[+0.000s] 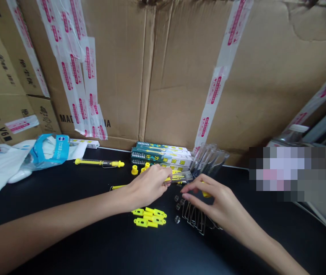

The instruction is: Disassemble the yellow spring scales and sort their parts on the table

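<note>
My left hand (150, 184) is closed around a clear plastic tube (183, 176) with yellow markings or a yellow part inside, its end pointing right. To the right, my right hand (213, 193) hovers with thumb and forefinger slightly apart. A yellow piece (206, 193) shows between those fingers; whether it is held or lies behind them I cannot tell. Below the right hand lie bent metal wire hooks (195, 218) and several small clear round pieces (177, 219). Yellow flat tabs and pegs (150, 217) are grouped below the left hand. Yellow caps (134, 170) stand behind it.
Printed spring scale boxes (161, 154) are stacked at the back, beside several clear tubes (210, 158). A yellow spring scale (99, 163) lies left of them. A blue and white plastic packet (49, 151) sits at far left. Cardboard (168, 76) walls the table's rear.
</note>
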A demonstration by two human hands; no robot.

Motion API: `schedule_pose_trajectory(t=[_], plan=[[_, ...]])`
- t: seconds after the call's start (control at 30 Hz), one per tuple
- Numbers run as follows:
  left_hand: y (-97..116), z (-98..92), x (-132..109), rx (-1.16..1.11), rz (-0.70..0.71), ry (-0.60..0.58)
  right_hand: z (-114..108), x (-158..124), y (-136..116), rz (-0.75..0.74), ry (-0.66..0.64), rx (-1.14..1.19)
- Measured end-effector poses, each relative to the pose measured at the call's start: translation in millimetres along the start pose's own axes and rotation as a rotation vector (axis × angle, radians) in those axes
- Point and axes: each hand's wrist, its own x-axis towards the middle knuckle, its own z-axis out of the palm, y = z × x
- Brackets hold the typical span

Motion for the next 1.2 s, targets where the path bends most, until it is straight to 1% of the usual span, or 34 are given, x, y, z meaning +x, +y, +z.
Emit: schedule_pose_trajectory(t=[0.07, 0.13, 0.27, 0.4, 0.57, 0.7, 0.9, 0.97, 1.07, 1.2], plan=[[0.9, -1.1, 0.0, -0.006, -0.023, 0.005, 3.1, 0.7, 8.3, 0.035, 0.090, -0.079], [2.8, -2.7, -0.2, -0.018, -0.048, 0.008, 9.1, 1.1, 16.9, 0.054, 0.121, -0.123], [12.7, -7.9, -2.6, -0.063, -0.090, -0.013, 20.8, 3.3, 25.3, 0.035, 0.081, -0.125], [30.6, -13.1, -9.8, -0.119, -0.123, -0.077, 24.1, 6.9, 21.5, -0.011, 0.025, -0.129], [46.0, -11.7, -20.2, -0.131, -0.112, -0.141, 21.5, 9.9, 14.3, -0.045, -0.036, -0.117], [47.8, -7.5, -24.2, -0.061, -0.080, -0.156, 20.7, 11.3, 12.9, -0.026, -0.053, -0.100], [48.3, -4.2, -32.3, -0.022, -0.026, -0.157, 19.3, 7.5, 15.4, -0.006, -0.023, -0.045], [49.0, -4.1, -35.2, -0.008, -0.011, -0.163, 15.0, 5.0, 14.5, 0.000, -0.011, -0.018], [50.0, -5.0, -36.6, 0.007, 0.001, -0.183, 4.9, 1.3, 11.2, 0.057, 0.015, 0.008], [50.4, -6.9, -33.5, 0.055, -0.042, -0.213, -7.2, -1.6, 7.0, 0.136, -0.009, 0.028]])
